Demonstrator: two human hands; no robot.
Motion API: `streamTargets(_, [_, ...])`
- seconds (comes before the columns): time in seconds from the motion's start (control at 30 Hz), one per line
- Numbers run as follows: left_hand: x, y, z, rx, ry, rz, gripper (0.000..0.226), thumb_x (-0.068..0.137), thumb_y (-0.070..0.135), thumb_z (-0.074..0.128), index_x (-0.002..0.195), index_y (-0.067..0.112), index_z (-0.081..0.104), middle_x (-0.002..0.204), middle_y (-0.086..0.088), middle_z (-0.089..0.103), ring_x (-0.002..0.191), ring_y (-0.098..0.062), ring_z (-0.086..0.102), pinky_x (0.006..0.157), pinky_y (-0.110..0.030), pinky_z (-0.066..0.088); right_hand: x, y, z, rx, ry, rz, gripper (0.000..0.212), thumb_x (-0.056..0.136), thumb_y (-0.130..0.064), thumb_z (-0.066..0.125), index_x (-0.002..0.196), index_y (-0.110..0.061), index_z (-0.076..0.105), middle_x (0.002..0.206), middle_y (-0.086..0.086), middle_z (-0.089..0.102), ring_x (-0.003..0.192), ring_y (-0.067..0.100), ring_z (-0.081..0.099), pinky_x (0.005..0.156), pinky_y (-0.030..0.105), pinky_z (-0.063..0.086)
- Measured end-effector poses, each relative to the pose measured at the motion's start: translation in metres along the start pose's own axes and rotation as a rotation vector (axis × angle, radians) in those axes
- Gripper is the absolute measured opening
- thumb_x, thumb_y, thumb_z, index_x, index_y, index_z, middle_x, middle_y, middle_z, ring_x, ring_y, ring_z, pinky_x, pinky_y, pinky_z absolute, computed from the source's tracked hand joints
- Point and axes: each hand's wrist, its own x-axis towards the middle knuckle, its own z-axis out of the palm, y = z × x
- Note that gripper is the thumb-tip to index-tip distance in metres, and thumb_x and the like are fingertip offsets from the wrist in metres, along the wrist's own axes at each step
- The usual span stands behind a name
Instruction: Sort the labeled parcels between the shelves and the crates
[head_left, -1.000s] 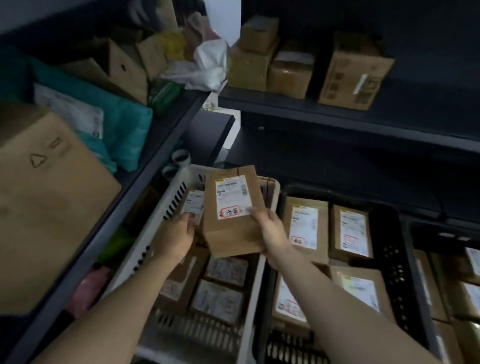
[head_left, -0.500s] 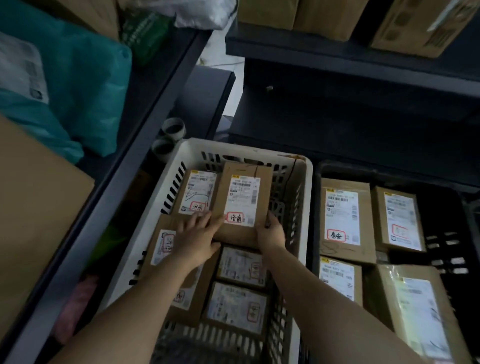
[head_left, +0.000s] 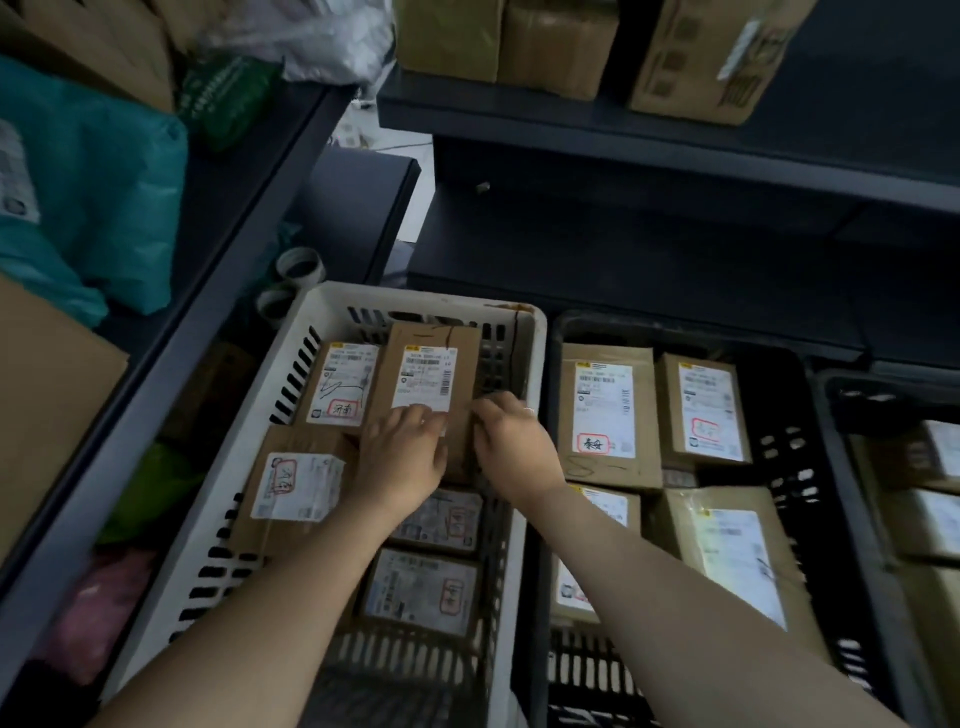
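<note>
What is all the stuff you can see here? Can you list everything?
white crate: one, white, lower middle, holding brown labeled parcels
held parcel: one, brown, white label, far end of white crate
black crate: one, black, right of white crate, holding labeled parcels
teal bag: one, teal, left shelf
cardboard boxes: several, brown, upper back shelf
tape rolls: two, pale, behind white crate
left hand: on held parcel
right hand: at parcel's right edge
</note>
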Motion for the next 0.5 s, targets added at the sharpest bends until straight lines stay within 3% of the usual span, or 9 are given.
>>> streamTargets(0.17, [-0.021, 0.070, -0.008, -0.094, 0.072, 0.083, 0.038, 0.091, 0.019, 0.050, 0.129, 0.020, 0.052, 0.123, -0.002, 0.053, 0.118, -0.025, 0.046, 0.095, -0.036, 0.039, -0.056, 0.040, -0.049, -0.100, 0.070, 0.001, 0.038, 0.092, -0.011, 0.049, 0.128, -0.012, 0.060, 0.124, 0.012, 0.058, 0.118, 0.036, 0.048, 0.091, 0.043, 0.045])
streamTargets(0.3, [-0.039, 0.141, 0.010, -0.186, 0.063, 0.170, 0.038, 0.087, 0.013, 0.054, 0.124, 0.015, 0.058, 0.117, -0.007, 0.057, 0.112, -0.030, 0.051, 0.095, -0.038, 0.044, -0.116, 0.113, -0.077, -0.187, 0.000, 0.261, 0.045, 0.094, -0.020, 0.046, 0.138, -0.018, 0.046, 0.141, 0.009, 0.042, 0.128, 0.032, 0.037, 0.103, 0.038, 0.036])
streamTargets(0.4, [-0.056, 0.192, 0.037, -0.174, -0.100, 0.134, 0.045, 0.090, 0.021, 0.052, 0.135, 0.018, 0.046, 0.133, -0.006, 0.046, 0.123, -0.028, 0.044, 0.102, -0.037, 0.039, -0.159, 0.167, -0.084, -0.221, -0.110, 0.524, 0.058, 0.092, -0.035, 0.052, 0.145, -0.021, 0.032, 0.149, 0.016, 0.028, 0.135, 0.038, 0.029, 0.106, 0.041, 0.033])
streamTargets(0.5, [-0.070, 0.221, 0.067, -0.053, -0.313, 0.048, 0.058, 0.093, 0.032, 0.049, 0.146, 0.024, 0.026, 0.151, -0.008, 0.025, 0.138, -0.030, 0.024, 0.111, -0.038, 0.029, -0.186, 0.202, -0.082, -0.062, -0.232, 0.732, 0.082, 0.088, -0.048, 0.059, 0.152, -0.026, 0.013, 0.156, 0.020, 0.007, 0.141, 0.044, 0.015, 0.109, 0.048, 0.033])
